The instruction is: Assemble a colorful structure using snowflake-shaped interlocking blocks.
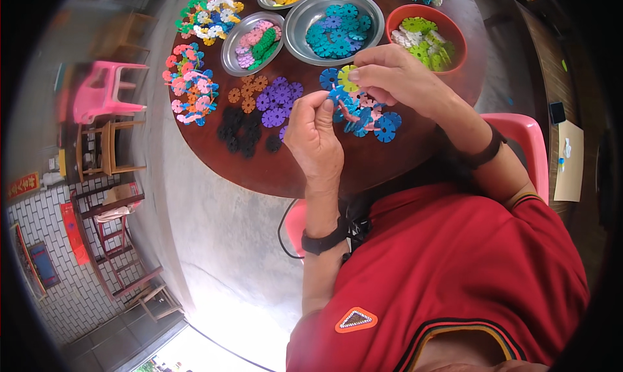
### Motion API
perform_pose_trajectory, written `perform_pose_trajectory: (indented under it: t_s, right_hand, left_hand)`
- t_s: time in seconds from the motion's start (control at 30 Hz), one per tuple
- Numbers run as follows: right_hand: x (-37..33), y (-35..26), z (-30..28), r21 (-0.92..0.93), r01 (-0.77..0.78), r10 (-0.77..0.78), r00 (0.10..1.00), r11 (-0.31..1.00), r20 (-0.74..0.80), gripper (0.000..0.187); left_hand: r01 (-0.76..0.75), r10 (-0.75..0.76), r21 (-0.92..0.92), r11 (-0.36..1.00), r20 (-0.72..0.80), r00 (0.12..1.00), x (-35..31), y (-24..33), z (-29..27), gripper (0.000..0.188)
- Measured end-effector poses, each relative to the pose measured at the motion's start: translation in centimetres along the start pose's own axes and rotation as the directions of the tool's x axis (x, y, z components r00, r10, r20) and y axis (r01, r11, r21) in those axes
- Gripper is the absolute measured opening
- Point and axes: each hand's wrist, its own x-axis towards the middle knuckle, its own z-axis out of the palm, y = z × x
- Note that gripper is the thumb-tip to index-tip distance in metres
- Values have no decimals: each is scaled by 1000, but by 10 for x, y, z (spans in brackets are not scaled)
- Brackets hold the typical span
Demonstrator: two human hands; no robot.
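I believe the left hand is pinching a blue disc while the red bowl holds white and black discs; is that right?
Not quite: in the head view, the red bowl holds white and green discs, not white and black. The left hand does pinch a blue disc.

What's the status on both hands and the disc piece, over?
Left hand gripping blue-and-pink disc assembly. Right hand pinching yellow-green disc. Loose purple discs close beside left hand.

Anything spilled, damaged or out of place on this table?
Nothing looks clearly spilled or damaged. Black discs, purple discs and orange discs lie directly on the table, outside the bowls, but they're roughly grouped by colour, so it seems deliberate.
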Motion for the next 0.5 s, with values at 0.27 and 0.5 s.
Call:
perform_pose_trajectory:
  t_s: [0.27, 0.5]
  right_hand:
    - [-3, -13, -16, -54, 135, -144, 968, 989, -208, 23]
    - [-3, -4, -6, -233, 142, -184, 968, 962, -171, 27]
  left_hand:
    - [24, -25, -16, 1000, -84, 996, 4, -11, -4, 10]
    - [130, -132, -39, 991, -60, 989, 5, -7, -9, 12]
